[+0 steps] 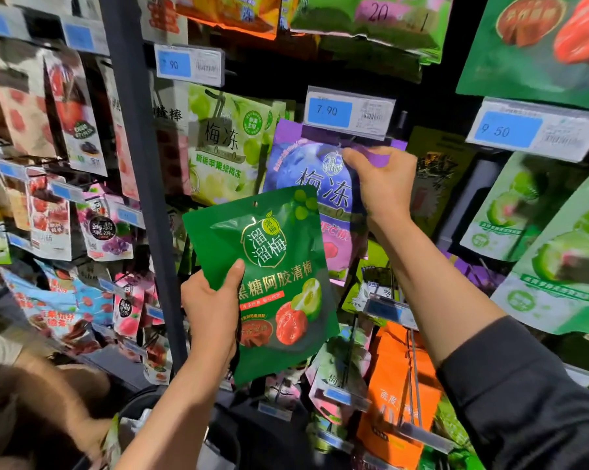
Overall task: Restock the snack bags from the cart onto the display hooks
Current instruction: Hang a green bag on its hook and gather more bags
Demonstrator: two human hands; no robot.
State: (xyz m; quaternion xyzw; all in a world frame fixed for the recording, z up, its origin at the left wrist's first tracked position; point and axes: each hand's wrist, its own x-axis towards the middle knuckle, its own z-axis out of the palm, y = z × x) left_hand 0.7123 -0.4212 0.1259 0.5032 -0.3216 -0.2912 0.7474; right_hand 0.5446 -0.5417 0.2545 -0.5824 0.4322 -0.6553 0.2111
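My left hand (211, 307) grips a dark green snack bag (272, 266) by its left edge, thumb across the front, and holds it upright in front of the display. Higher up, my right hand (381, 179) pinches the top of a purple snack bag (306, 178) that hangs just under the 7.90 price tag (349, 111). A thin metal hook end (339, 142) shows right above my right fingertips. The green bag overlaps the lower part of the purple one.
Hooks all around carry hanging bags: a light green bag (225, 144) to the left, orange bags (398, 388) below, green ones (530, 212) at right. A dark upright post (140, 184) splits the display. Another person's arm (49, 395) is at lower left beside a dark cart rim (140, 401).
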